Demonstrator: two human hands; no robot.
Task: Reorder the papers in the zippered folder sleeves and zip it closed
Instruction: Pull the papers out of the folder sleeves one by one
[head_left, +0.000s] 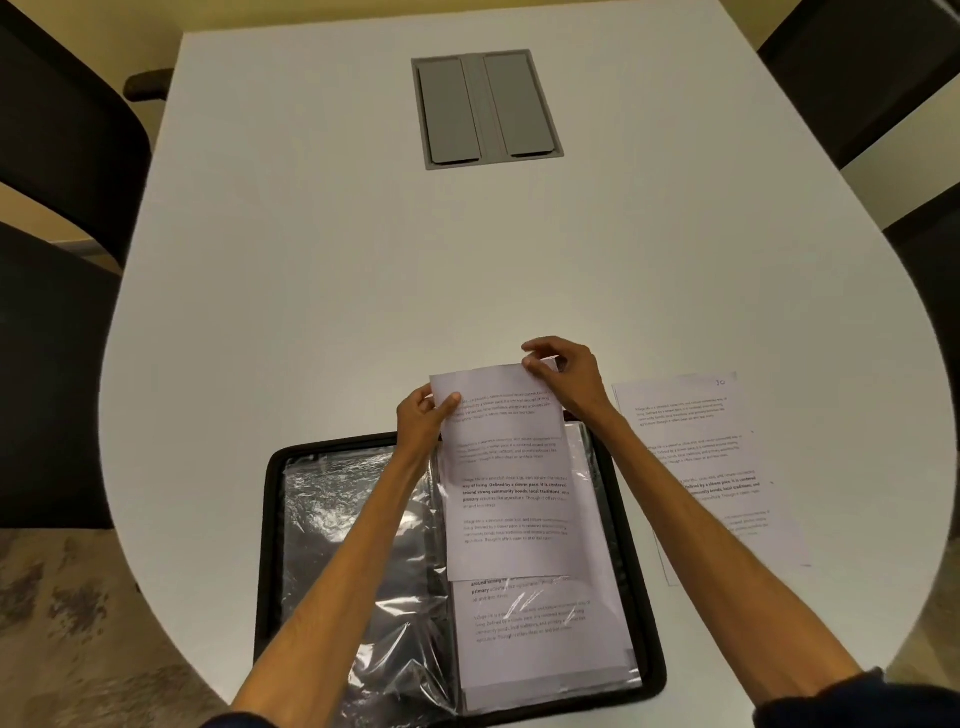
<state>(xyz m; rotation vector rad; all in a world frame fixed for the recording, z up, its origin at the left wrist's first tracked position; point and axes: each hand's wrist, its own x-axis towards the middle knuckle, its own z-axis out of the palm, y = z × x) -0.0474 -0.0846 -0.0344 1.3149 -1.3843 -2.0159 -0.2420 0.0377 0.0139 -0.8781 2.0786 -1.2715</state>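
A black zippered folder (270, 525) lies open at the table's near edge, clear plastic sleeves (358, 525) crinkled on its left half. A printed sheet (511, 488) stands partway out of the top of the right-hand sleeve stack. My left hand (423, 421) pinches its upper left corner; my right hand (563, 371) pinches its upper right corner. Below it, another printed page (535, 623) shows inside a sleeve. A loose printed sheet (711, 467) lies flat on the table right of the folder, partly under my right forearm.
The white table (363, 260) has a grey recessed cable box (485, 109) at its far middle. Dark chairs (57, 130) stand at the left and at the far right.
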